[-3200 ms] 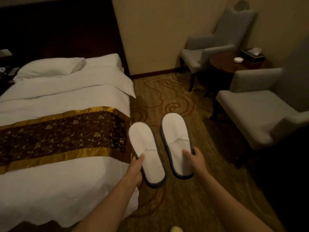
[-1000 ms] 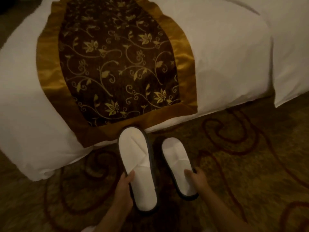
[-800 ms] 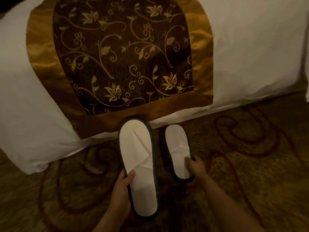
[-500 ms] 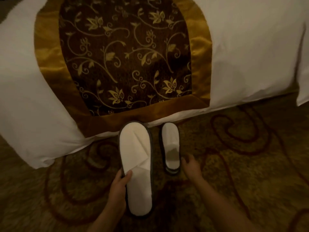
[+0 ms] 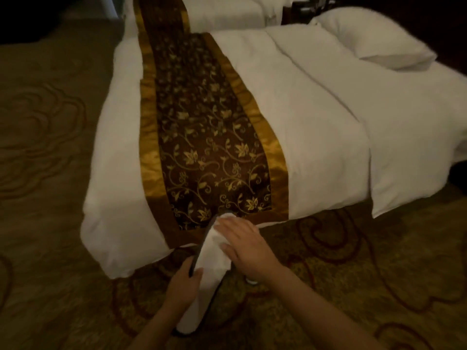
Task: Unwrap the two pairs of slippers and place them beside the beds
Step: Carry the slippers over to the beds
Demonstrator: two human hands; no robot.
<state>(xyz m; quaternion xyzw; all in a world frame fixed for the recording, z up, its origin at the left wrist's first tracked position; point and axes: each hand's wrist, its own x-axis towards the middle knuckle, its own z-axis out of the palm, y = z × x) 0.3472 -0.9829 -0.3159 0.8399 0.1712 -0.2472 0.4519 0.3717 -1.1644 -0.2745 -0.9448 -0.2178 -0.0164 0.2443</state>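
One white slipper [image 5: 202, 294] with a dark grey edge is tilted, its toe against the foot of the bed's brown and gold runner [image 5: 209, 147]. My left hand [image 5: 183, 286] grips its left edge near the middle. My right hand [image 5: 243, 248] lies over the toe part, with the white upper bunched between thumb and fingers. The other slipper of the pair is hidden behind my right hand and wrist, apart from perhaps a small white bit [image 5: 251, 281] on the carpet. The bed [image 5: 316, 147] has a white duvet.
A white pillow [image 5: 374, 39] lies at the head of the bed, at the upper right. A second bed [image 5: 222, 13] shows at the top behind it. Patterned brown carpet [image 5: 353, 274] surrounds the bed on the left and in front.
My right hand has left the right slipper on the carpet and moved onto the toe of the left slipper. The camera has lifted, so more of the bed shows.
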